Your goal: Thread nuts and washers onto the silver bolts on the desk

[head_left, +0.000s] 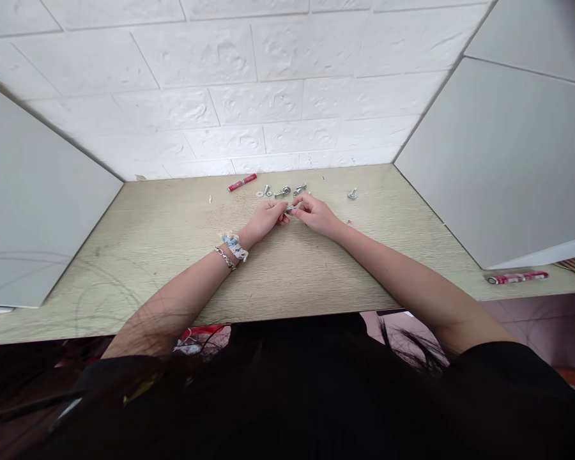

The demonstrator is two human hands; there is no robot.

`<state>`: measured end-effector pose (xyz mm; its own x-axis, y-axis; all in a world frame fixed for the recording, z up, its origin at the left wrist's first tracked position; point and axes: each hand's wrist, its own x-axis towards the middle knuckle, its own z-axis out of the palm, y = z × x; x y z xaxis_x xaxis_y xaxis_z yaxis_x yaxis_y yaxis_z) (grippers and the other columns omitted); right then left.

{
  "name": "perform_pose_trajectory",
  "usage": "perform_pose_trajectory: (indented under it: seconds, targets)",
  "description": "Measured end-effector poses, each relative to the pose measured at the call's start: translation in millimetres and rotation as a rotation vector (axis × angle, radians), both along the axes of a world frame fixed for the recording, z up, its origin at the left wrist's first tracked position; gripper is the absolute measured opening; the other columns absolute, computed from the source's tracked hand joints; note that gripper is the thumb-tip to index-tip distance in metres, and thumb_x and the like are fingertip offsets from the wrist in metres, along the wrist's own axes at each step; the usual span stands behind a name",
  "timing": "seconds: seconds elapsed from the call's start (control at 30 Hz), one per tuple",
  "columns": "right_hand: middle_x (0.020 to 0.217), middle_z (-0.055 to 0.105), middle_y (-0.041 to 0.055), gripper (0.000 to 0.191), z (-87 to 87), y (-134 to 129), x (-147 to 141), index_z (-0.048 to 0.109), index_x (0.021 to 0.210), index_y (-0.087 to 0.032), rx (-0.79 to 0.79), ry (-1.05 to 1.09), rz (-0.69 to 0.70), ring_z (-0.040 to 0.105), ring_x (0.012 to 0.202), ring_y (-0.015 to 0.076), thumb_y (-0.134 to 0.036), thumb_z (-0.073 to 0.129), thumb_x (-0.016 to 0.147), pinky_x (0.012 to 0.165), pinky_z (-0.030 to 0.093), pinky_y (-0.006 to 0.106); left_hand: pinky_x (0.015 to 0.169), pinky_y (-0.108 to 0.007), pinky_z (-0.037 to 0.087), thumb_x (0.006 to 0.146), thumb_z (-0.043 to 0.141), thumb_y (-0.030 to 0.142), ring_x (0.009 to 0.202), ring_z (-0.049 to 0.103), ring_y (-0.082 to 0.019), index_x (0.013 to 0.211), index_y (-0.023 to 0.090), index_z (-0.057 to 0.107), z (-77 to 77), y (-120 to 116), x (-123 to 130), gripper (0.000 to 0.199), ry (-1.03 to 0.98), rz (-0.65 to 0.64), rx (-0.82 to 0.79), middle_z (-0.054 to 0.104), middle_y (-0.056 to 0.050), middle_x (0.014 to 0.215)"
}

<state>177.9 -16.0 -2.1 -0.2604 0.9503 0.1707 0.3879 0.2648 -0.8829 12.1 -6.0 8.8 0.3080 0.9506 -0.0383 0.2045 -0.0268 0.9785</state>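
My left hand (pixel 267 217) and my right hand (pixel 315 214) meet over the middle of the wooden tabletop (pixel 287 275). Between their fingertips is a small silver bolt (pixel 289 209), pinched from both sides. Fingers cover most of it, so whether a nut or washer sits on it is unclear. Just beyond my hands lie several loose metal bolts (pixel 282 192) with washers and nuts. A flat washer (pixel 259 193) rests at the left of that group. Off to the right, one bolt with a washer (pixel 352 193) stands apart.
A red tube (pixel 242 183) lies near the white brick wall (pixel 234 108). Another red tube (pixel 517 278) sits by the right front edge. Grey panels (pixel 43 198) flank the tabletop on both sides. A small white scrap (pixel 210 199) lies left of the bolts.
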Motion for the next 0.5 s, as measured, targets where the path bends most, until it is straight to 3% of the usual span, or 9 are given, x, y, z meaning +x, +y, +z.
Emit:
perform_pose_trajectory:
  seconds: [0.2, 0.3, 0.5]
  targets:
    - [0.067, 0.055, -0.0018, 0.027, -4.0, 3.7, 1.4, 0.053, 0.082, -0.019, 0.012, 0.020, 0.023, 0.044, 0.061, 0.0120, -0.045, 0.048, 0.085, 0.062, 0.034, 0.027, 0.057, -0.017, 0.042, 0.086, 0.050, 0.026, 0.054, 0.054, -0.007, 0.053, 0.016, 0.048, 0.5, 0.5, 0.2, 0.035, -0.006, -0.002, -0.013, 0.057, 0.001, 0.053]
    - [0.066, 0.053, -0.0011, 0.031, -5.1, 4.7, 2.0, 0.052, 0.080, -0.018, 0.031, 0.040, 0.028, 0.047, 0.066, 0.0132, -0.047, 0.043, 0.087, 0.065, 0.037, 0.028, 0.057, -0.017, 0.043, 0.085, 0.051, 0.027, 0.055, 0.054, -0.007, 0.053, 0.016, 0.049, 0.4, 0.4, 0.4, 0.034, 0.004, -0.007, -0.012, 0.058, 0.001, 0.054]
    - [0.067, 0.054, -0.0043, 0.036, -7.5, 2.7, 2.6, 0.051, 0.110, -0.020, 0.078, -0.002, 0.014, 0.047, 0.060, 0.0124, -0.039, 0.056, 0.080, 0.063, 0.036, 0.027, 0.058, -0.018, 0.041, 0.086, 0.049, 0.026, 0.055, 0.054, -0.008, 0.052, 0.016, 0.048, 1.7, -1.0, 0.0, 0.035, -0.012, 0.008, -0.011, 0.057, 0.001, 0.053]
